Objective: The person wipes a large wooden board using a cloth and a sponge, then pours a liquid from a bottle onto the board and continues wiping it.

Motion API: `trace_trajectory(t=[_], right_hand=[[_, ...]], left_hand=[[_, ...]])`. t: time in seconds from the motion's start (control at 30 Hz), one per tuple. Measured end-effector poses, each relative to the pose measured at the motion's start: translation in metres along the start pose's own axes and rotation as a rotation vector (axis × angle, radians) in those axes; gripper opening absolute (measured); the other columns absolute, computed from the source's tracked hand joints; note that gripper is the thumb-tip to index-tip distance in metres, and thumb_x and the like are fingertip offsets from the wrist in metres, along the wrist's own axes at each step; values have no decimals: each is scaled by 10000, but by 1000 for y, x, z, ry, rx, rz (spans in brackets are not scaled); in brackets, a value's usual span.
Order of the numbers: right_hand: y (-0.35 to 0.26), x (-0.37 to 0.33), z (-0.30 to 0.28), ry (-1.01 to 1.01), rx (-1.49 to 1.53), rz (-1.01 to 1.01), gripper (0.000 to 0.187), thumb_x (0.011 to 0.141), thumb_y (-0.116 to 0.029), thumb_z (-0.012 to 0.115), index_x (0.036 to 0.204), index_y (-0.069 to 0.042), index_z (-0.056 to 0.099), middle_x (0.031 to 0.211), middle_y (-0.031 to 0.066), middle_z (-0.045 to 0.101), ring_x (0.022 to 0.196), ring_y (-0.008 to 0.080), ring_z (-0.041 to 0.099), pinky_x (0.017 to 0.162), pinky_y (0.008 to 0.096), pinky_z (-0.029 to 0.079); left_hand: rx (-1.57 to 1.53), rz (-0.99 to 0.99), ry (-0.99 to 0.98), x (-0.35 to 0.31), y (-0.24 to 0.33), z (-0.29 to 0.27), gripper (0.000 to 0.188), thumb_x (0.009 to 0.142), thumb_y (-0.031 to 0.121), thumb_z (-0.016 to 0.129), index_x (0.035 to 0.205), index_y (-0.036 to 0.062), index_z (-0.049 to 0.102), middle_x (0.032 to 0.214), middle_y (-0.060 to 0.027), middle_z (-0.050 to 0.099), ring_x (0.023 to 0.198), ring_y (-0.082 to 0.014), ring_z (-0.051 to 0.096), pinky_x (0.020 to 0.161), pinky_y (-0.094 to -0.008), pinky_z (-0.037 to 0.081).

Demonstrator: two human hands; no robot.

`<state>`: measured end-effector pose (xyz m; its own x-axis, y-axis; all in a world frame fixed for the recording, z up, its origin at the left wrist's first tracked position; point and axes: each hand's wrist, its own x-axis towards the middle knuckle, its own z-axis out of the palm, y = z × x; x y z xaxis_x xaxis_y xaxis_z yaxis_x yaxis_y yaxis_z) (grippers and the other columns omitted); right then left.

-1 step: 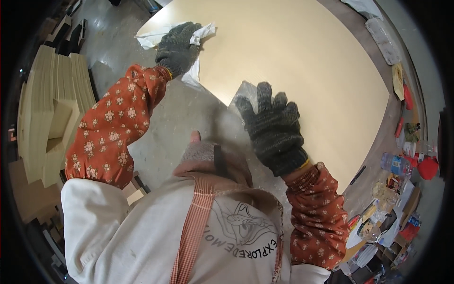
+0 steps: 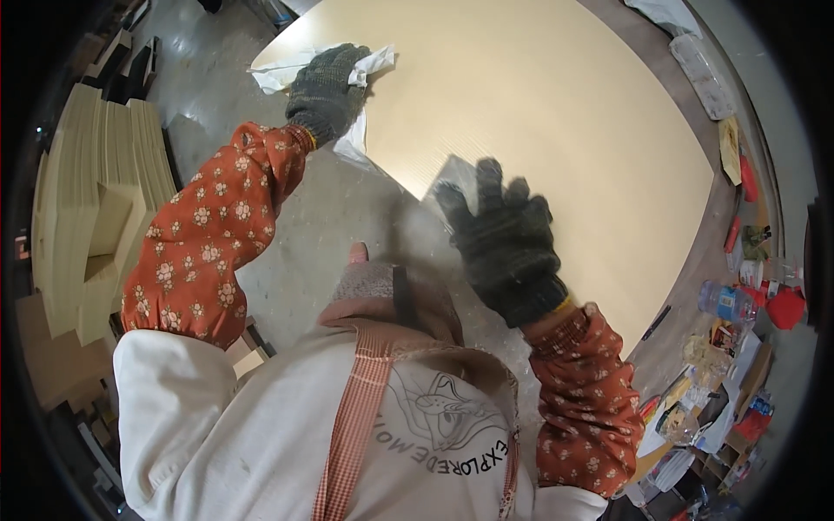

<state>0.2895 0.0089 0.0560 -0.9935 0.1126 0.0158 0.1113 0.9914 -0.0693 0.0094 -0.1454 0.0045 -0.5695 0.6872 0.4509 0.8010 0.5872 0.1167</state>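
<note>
A large pale yellow-beige board (image 2: 591, 156) spreads out in front of me. Gripped at its far left edge is a crumpled white paper or cloth (image 2: 276, 76), bunched under and around my left hand (image 2: 328, 94) in its dark knit glove. My right hand (image 2: 508, 243), gloved the same way, holds a flat grey scraper (image 2: 458, 178) by the board's near left corner. The thumb and fingers lie over the scraper, whose lower part is hidden. Fine ridged lines show on the board just beyond the scraper.
Stacked pale boards (image 2: 104, 191) stand on the floor to the left. Along the right lie a clear plastic bottle (image 2: 728, 301), a red object (image 2: 785, 308), a black pen-like stick (image 2: 657, 322) and a clear plastic container (image 2: 702, 76). Mixed clutter fills the lower right.
My right hand and the scraper have shifted slightly toward me, and faint ridged lines show beyond the scraper. The left hand stays nearly in place.
</note>
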Motion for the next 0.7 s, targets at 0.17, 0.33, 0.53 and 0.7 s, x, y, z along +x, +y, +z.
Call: trace_trajectory(t=[0.17, 0.33, 0.53, 0.7], right_hand=[[6, -13, 5, -215, -77, -13, 458, 904, -318, 464, 1352, -228, 447, 1488, 240, 291, 1302, 416, 344, 925, 451, 342], [0, 4, -7, -142, 22, -128, 491, 886, -387, 512, 1344, -212, 471, 1482, 260, 292, 1187, 443, 455, 853, 480, 391], [5, -33, 3, -81, -149, -25, 468, 881, -451, 534, 1272, -196, 560, 1451, 220, 379, 1190, 414, 483, 971, 502, 375], [-3, -6, 5, 60, -66, -92, 520, 834, -428, 598, 1301, -211, 531, 1423, 212, 409, 1119, 389, 514, 897, 476, 420]], left_hand=[[-90, -21, -48, 5, 5, -4, 400, 853, 260, 623, 1206, 81, 565, 1189, -161, 595, 1097, -357, 559, 947, -451, 442], [1, -16, -27, -1, -2, -2, 424, 845, 247, 631, 1228, 86, 551, 1216, -167, 582, 1120, -355, 551, 977, -449, 426], [-76, -28, 36, -3, -13, 15, 410, 896, 297, 553, 1242, 77, 543, 1224, -178, 576, 1155, -356, 529, 1004, -452, 401], [-3, 57, 40, -1, -10, 9, 445, 848, 280, 634, 1226, 60, 557, 1185, -193, 587, 1107, -354, 550, 959, -460, 430]])
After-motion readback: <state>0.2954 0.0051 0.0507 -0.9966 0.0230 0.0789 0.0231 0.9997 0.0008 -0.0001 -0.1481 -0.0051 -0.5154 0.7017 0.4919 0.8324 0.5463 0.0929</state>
